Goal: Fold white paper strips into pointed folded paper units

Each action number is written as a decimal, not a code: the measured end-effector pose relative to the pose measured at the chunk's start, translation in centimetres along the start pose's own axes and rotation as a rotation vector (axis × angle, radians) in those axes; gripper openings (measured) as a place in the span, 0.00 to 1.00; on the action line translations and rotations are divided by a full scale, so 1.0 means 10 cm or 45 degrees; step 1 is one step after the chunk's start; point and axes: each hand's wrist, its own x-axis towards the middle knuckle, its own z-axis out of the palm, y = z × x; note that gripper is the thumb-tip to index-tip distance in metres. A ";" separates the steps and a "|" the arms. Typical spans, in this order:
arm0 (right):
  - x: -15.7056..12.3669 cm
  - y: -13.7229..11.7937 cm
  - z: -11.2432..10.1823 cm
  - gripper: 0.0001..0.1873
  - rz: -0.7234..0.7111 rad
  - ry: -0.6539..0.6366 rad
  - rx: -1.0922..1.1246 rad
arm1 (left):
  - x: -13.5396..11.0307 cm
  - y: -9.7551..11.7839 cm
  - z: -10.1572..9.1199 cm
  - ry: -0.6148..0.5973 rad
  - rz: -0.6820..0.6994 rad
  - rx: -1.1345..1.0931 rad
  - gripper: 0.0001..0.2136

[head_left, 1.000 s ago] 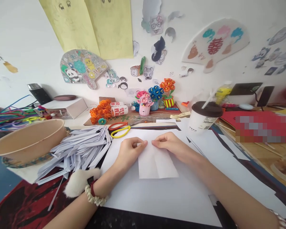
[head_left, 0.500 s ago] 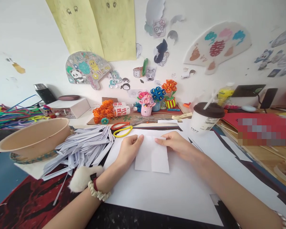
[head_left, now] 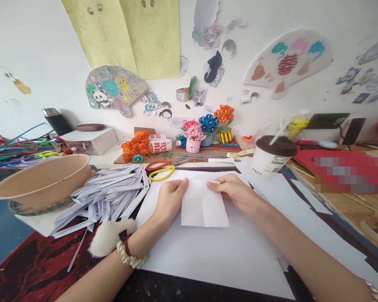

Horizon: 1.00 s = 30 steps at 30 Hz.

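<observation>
"What has just changed?"

"The thumbs. A second ago they pinched close together at the top of the small sheet point(head_left: 195, 207); now they sit farther apart, with more of its upper part showing between them."

"And over the last half second?"

"Less. Its lower right corner has swung outward a little, and the bottom edge spreads slightly wider."

"How is each grip?"

"Both are grasping the paper. The left hand point(head_left: 169, 196) has its thumb at the upper left corner; the right hand point(head_left: 234, 192) has its thumb flat on the upper right part, fingers behind."

"Where is the sheet, exactly?"

"Between the hands, over the large white sheet point(head_left: 220, 260). I can't tell whether its lower edge touches."

"What does that mean for the work?"

"I'd say the small sheet is opened out rather than folded shut: a crease runs down its middle, with the halves side by side. The heap of folded strips point(head_left: 110, 197) lies left of it, near the scissors point(head_left: 160, 172), and neither hand touches those."
</observation>
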 end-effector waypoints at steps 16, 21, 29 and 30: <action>-0.03 -0.03 0.07 0.10 -0.003 0.057 0.062 | 0.00 -0.03 0.03 0.089 0.024 -0.041 0.24; -0.05 -0.03 0.08 0.08 -0.020 0.073 0.086 | 0.00 -0.05 0.03 0.090 0.013 -0.035 0.24; -0.06 -0.03 0.10 0.08 -0.015 0.112 0.062 | 0.00 -0.06 0.04 0.103 0.054 -0.003 0.23; -0.07 -0.03 0.11 0.08 -0.012 0.115 0.063 | 0.00 -0.05 0.04 0.104 0.059 0.000 0.23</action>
